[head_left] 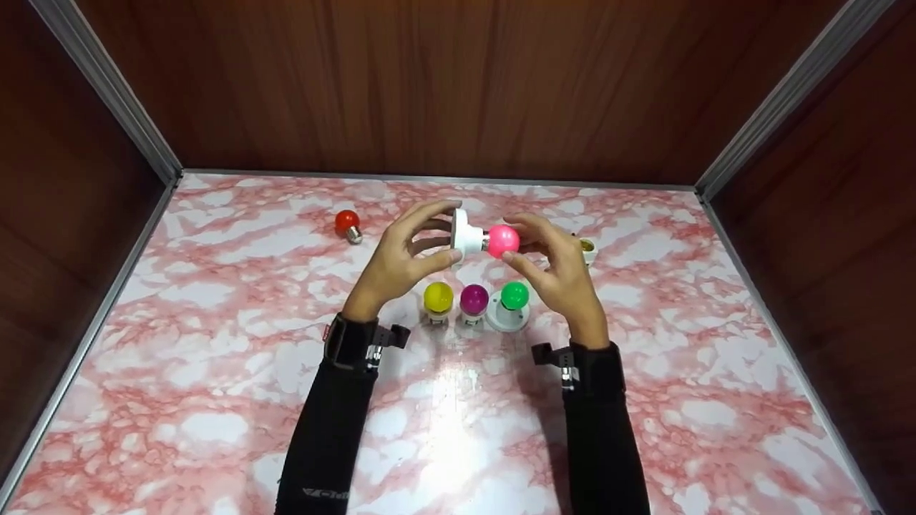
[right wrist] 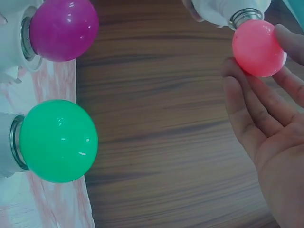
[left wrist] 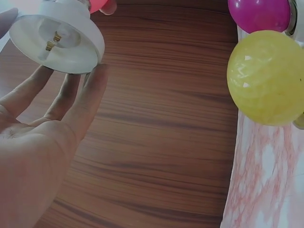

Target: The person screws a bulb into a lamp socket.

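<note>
Above the table my left hand [head_left: 401, 257] holds a white round bulb holder [head_left: 466, 237] on its side, thumb and fingers at its rim. The left wrist view looks into the hollow back of that bulb holder [left wrist: 61, 35], where brass contacts show. My right hand [head_left: 554, 268] pinches a pink light bulb [head_left: 503, 242] between thumb and fingers. The bulb's metal screw base sits at the holder's mouth, with threads still showing in the right wrist view, where the pink bulb [right wrist: 259, 47] is plain. How deep the base goes is hidden.
Nearer on the marbled table [head_left: 215, 429] stand a yellow bulb [head_left: 438, 297], a purple bulb [head_left: 474, 300] and a green bulb [head_left: 514, 295] in white holders. A loose red bulb [head_left: 348, 223] lies back left. Partly behind my right hand is another holder [head_left: 588, 250]. Wooden panels [head_left: 429, 86] enclose the table.
</note>
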`<action>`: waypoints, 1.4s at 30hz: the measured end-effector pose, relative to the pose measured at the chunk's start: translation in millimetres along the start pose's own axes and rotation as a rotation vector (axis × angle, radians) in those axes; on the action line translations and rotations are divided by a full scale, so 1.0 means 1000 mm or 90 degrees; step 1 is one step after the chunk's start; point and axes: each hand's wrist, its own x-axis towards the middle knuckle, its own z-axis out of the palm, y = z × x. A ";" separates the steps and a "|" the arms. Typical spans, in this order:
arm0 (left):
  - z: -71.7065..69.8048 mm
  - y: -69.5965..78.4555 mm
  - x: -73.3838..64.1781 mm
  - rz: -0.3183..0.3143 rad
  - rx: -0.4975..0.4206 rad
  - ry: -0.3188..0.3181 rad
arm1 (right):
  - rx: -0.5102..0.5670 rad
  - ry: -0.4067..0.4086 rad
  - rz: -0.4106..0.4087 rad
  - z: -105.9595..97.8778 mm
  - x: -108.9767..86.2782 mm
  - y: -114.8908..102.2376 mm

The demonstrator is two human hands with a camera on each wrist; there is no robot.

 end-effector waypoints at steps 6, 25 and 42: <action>0.001 0.000 0.000 -0.008 -0.004 0.013 | -0.010 -0.009 0.014 0.003 0.002 0.001; -0.003 -0.006 -0.002 -0.052 0.042 -0.005 | -0.028 0.015 -0.067 0.002 0.003 0.002; 0.000 -0.004 -0.005 -0.031 -0.042 0.002 | -0.032 -0.008 -0.027 0.002 -0.001 0.002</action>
